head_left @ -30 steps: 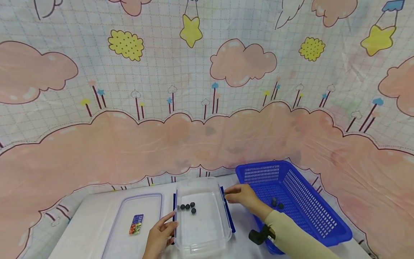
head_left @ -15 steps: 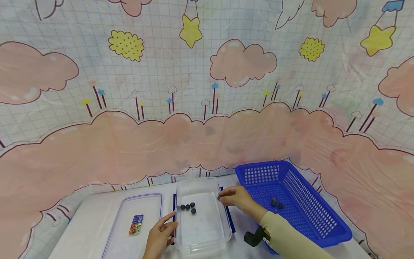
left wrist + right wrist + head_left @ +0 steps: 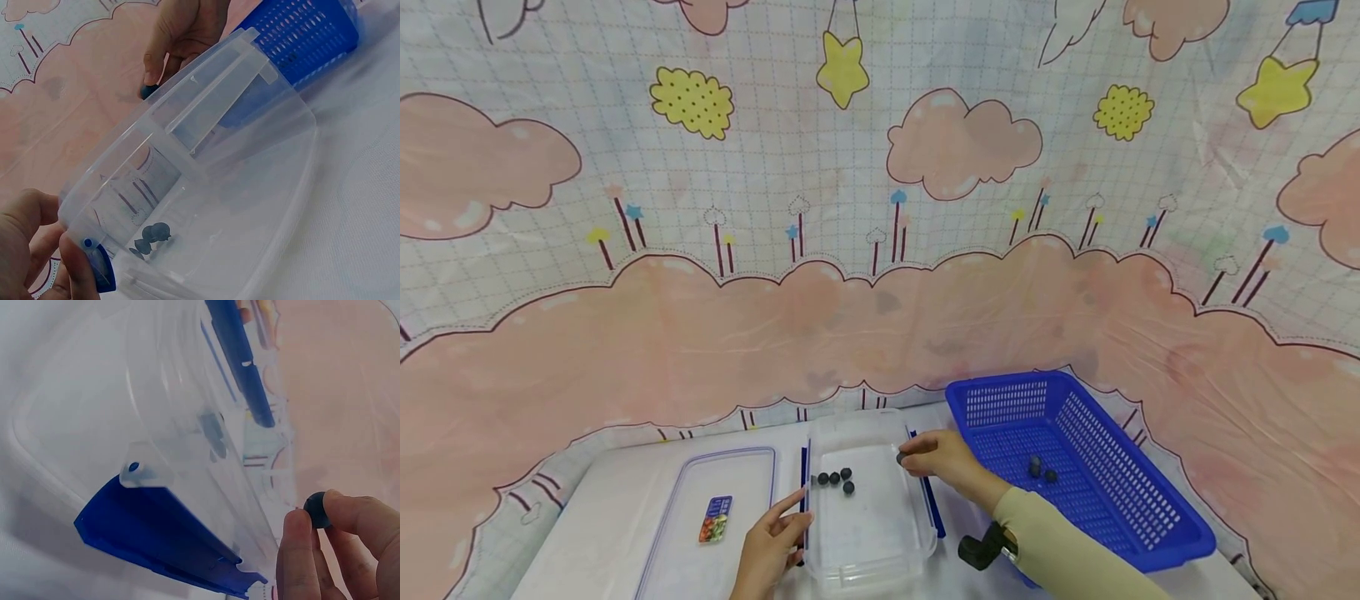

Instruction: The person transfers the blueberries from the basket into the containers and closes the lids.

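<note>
In the head view a clear plastic box [image 3: 883, 525] with blue side latches stands lidless on the white table. Several small dark balls [image 3: 835, 478] lie inside, towards its left wall. My left hand [image 3: 767, 540] grips the left rim, its fingers beside a blue latch [image 3: 100, 267] in the left wrist view. Over the right rim, my right hand [image 3: 951, 460] pinches one small dark blue ball [image 3: 317, 510] between thumb and fingertips. The right wrist view shows that ball round and smooth, held above the rim.
A blue perforated basket [image 3: 1138, 492] stands to the right, with a few dark balls [image 3: 1036, 466] on its floor. At the left lies a clear lid [image 3: 681, 500] with a blue-edged seal and a colourful label [image 3: 716, 520]. A patterned cloth [image 3: 850, 333] hangs behind.
My right hand has moved left from outside the box's right side to over its rim, carrying the ball. The left hand stays in place on the box.
</note>
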The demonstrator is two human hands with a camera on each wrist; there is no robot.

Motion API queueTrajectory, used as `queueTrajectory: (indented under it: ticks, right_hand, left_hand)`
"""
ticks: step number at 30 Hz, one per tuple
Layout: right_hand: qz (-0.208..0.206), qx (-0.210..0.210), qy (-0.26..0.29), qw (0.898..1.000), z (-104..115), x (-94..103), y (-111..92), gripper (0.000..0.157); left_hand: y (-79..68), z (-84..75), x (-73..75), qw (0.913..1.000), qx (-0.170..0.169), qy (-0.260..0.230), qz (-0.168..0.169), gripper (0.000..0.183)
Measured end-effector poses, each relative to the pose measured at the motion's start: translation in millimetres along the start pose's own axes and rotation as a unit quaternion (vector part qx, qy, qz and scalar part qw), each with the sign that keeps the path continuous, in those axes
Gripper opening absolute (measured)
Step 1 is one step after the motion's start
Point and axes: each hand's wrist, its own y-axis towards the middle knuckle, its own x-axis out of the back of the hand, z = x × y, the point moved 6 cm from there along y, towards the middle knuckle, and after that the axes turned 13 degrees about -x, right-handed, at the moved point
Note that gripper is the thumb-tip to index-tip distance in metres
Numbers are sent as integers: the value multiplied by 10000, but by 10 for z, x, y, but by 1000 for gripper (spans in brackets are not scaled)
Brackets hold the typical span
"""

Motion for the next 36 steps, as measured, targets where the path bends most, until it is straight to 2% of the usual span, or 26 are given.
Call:
queueTrajectory:
  ticks: [7, 17, 24, 36]
  right_hand:
    - [46, 29, 77, 10000, 30, -70, 13, 24]
    - [-39, 31, -124, 9999, 72, -159, 16, 22]
    - [22, 169, -96, 9998, 90, -241, 50, 22]
    - [-215, 213, -300, 9991, 118, -330, 137, 20]
  left_hand:
    - [4, 5, 9, 10000, -17, 51, 20, 51]
    - [5, 19, 15, 10000, 23, -9, -1, 51]
    - [6, 18, 7, 10000, 22, -17, 4, 51]
    - [-2, 8, 4, 10000, 5, 7, 18, 51]
